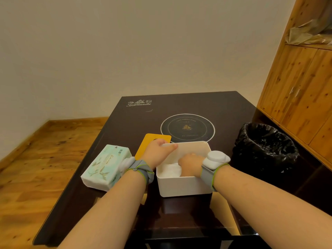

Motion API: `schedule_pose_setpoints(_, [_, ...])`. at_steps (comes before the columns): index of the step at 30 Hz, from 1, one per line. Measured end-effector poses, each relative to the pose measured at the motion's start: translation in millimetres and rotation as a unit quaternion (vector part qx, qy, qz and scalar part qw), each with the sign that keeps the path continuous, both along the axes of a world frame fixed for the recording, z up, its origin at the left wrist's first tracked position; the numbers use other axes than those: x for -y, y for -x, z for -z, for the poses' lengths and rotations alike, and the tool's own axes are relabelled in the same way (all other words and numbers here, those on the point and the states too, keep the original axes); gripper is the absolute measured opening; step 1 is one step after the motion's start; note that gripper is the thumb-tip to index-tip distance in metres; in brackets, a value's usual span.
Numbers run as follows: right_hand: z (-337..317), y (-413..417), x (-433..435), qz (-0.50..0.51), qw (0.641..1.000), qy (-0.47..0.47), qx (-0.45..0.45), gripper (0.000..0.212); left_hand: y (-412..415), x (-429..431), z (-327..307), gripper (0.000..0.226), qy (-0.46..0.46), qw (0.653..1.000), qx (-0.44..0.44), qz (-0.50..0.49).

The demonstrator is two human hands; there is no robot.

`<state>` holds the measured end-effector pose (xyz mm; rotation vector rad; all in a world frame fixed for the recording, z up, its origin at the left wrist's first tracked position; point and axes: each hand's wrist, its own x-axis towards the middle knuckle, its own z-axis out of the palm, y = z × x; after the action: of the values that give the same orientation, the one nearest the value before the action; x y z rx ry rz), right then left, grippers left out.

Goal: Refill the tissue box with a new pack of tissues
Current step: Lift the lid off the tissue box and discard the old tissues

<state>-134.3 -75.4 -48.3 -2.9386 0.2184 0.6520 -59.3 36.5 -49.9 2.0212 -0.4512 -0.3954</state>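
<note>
I look down on a dark glossy table [125, 126] with a round induction hob [187, 128] set in its middle. At the near edge stands the white tissue box [183, 186], open-topped, its yellow lid [149, 142] lying flat just behind. My left hand [158, 150] closes its fingers over the box's far left rim, steadying it. My right hand [191, 164] reaches down inside, onto leftover white tissues [169, 171]; I cannot tell how its fingers are set. The new tissue pack [106, 167], pale green, lies unopened just left of the box. I judge it light, soft and slippery in its film, best taken by its long sides.
</note>
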Motion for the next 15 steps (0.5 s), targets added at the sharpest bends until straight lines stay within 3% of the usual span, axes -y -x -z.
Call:
schedule_pose_setpoints(4, [2,0,-1,0.010,0.998,-0.055,0.023,0.042,0,0,0,0.030,0.001,1.000,-0.004,0.002])
schedule_pose_setpoints(9, [0,-1,-1,0.020,0.998,-0.049,0.031,0.037,2,1,-2,0.040,-0.006,1.000,-0.003,-0.001])
schedule_pose_setpoints(15, [-16,11,4,0.025,0.981,0.001,0.191,0.015,-2,2,-9,0.054,-0.002,0.998,-0.064,-0.027])
